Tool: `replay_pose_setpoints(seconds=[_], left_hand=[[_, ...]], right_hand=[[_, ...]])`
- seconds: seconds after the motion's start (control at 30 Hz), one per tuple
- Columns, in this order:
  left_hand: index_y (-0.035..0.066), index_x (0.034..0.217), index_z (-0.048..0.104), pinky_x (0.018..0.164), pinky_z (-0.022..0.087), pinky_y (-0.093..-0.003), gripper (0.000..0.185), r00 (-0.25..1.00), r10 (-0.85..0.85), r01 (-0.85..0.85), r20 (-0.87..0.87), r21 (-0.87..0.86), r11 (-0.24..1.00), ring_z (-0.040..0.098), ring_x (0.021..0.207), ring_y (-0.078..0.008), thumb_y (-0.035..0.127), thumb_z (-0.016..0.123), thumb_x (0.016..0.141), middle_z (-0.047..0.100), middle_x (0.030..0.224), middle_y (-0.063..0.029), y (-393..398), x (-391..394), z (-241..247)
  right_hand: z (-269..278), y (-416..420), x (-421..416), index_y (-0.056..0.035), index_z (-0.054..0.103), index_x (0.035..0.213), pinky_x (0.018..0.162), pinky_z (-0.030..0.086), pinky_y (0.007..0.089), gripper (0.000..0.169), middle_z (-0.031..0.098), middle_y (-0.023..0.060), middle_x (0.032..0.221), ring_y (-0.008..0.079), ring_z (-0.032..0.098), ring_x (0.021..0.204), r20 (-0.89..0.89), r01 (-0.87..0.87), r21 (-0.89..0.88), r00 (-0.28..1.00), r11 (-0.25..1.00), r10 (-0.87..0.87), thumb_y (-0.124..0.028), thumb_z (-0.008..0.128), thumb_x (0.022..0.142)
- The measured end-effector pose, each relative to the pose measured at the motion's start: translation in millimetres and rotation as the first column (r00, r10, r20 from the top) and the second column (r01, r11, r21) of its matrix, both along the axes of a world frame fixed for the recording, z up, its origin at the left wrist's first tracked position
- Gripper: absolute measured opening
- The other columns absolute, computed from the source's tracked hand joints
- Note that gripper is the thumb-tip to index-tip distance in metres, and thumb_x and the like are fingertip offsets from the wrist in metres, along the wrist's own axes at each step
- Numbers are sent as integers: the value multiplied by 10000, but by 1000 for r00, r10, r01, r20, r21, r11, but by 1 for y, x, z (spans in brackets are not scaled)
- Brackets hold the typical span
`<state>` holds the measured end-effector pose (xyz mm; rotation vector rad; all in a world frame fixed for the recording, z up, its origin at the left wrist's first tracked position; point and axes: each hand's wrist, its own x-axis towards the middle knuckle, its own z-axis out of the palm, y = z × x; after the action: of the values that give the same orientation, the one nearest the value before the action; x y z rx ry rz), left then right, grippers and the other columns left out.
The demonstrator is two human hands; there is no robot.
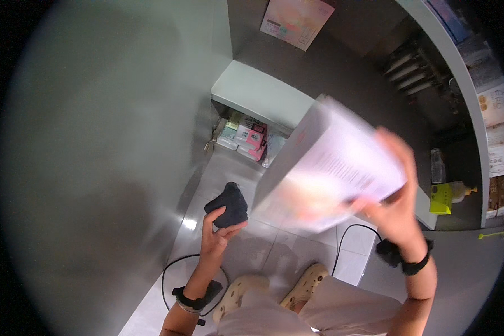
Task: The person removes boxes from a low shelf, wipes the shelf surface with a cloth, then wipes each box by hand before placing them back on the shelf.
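Note:
In the head view my left hand point(218, 231) grips a dark folded cloth point(231, 206) between thumb and fingers, above the tiled floor. My right hand point(392, 197) holds a large pale pink and white printed box point(323, 168) by its right side, tilted in the air and blurred. The box hides part of the shelf unit behind it. Left of the box, the two hands are apart, and the cloth does not touch the box.
A white shelf edge point(264, 96) has packets point(250, 136) stored below it. A pink carton point(298, 21) lies above. To the right stand a yellow-green box point(441, 198) and a pump bottle point(458, 192). Black cables point(340, 239) run down near clogs point(306, 285).

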<state>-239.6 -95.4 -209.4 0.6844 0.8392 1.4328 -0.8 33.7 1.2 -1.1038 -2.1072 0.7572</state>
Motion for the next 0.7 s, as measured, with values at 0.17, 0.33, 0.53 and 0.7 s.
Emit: replay_pose_setpoints(seconds=[0.17, 0.33, 0.53, 0.7], left_hand=[[85, 1294, 270, 924, 440, -426, 554, 998, -11, 14, -58, 40, 999, 564, 1030, -304, 384, 495, 886, 426, 1213, -158, -3, 2, -5], [62, 1286, 273, 918, 453, -404, 432, 998, 3, -4, -68, -24, 1000, 572, 1017, -302, 236, 438, 926, 434, 1203, -167, -12, 4, -4], [45, 1279, 280, 913, 461, -402, 395, 989, 12, -21, -145, -59, 998, 582, 1003, -287, 177, 393, 924, 433, 1205, -165, -14, 4, -1], [32, 1283, 284, 939, 427, -410, 407, 996, 14, -21, -87, -77, 997, 565, 1027, -292, 147, 421, 917, 380, 1231, -134, -13, 7, -4]], right_hand=[[27, 86, 27, 3, 343, 1290, 819, 507, 340, 779, 523, 207, 1133, 255, 573, 1001, 37, 279, 221, 955, 934, -294, -226, 770, 680], [14, 206, 47, -15, 429, 1244, 844, 466, 383, 727, 530, 186, 1138, 278, 549, 1015, 102, 202, 408, 959, 890, -264, -366, 738, 688], [12, 276, 64, -60, 446, 1257, 885, 421, 391, 730, 531, 162, 1146, 287, 513, 1065, 278, 82, 572, 917, 816, -287, -419, 727, 687], [19, 282, 60, -82, 454, 1256, 885, 411, 405, 676, 523, 152, 1126, 296, 514, 1040, 413, -47, 758, 806, 650, -424, -398, 708, 715]])
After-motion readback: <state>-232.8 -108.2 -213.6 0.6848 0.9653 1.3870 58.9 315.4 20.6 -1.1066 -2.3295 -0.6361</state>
